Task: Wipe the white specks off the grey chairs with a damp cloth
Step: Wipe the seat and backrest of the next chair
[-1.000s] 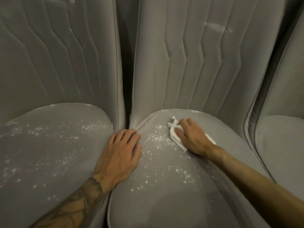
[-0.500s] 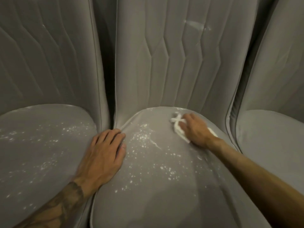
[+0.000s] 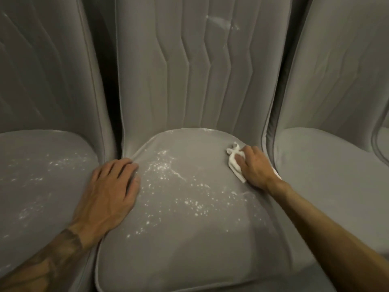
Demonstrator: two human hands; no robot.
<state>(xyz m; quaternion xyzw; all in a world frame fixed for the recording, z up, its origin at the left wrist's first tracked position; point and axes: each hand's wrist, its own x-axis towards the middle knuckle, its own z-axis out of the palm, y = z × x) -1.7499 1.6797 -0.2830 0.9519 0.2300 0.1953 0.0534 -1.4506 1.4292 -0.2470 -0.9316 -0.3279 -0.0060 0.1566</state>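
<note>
The left forearm bears a dark tattoo near the wrist; the right forearm is bare.

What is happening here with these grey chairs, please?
A person is cleaning a row of grey chairs. The right hand holds a white cloth down on the middle chair's seat, near its back right corner. The left hand rests flat on that seat's left edge. Many white specks lie across the seat, and the left chair's seat is specked too. A white smear shows on the middle backrest.
</note>
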